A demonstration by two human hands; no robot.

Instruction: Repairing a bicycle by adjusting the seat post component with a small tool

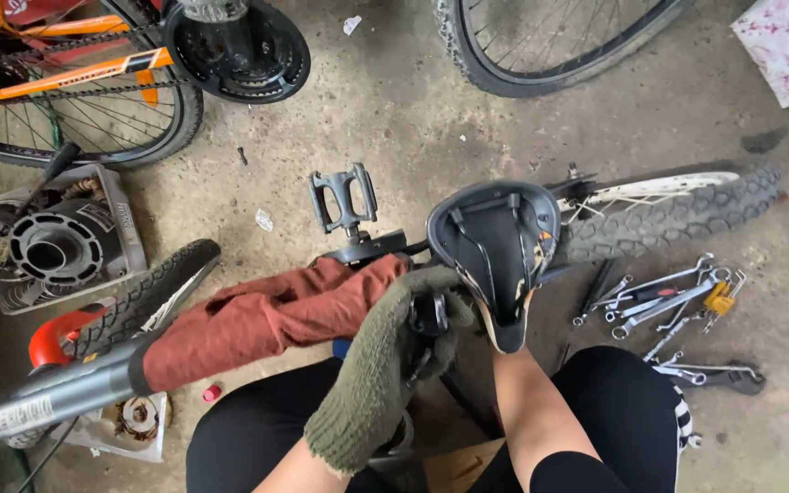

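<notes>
Saddle [497, 245] of an upturned bicycle, underside and rails exposed, rests steadied on the bare right hand [493, 330], its fingers hidden beneath, their grip untellable, while gloved left hand [385, 361] fingers curl tight around the dark seat clamp [428, 315] just beside them.

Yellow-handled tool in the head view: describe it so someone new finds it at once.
Start at the upturned black saddle in the middle, held by the bare right hand. Look right, past the knobby tyre, to the wrenches spread on the concrete floor. At that pile's right edge lies the yellow-handled tool, the only yellow piece among silver ones.
</notes>
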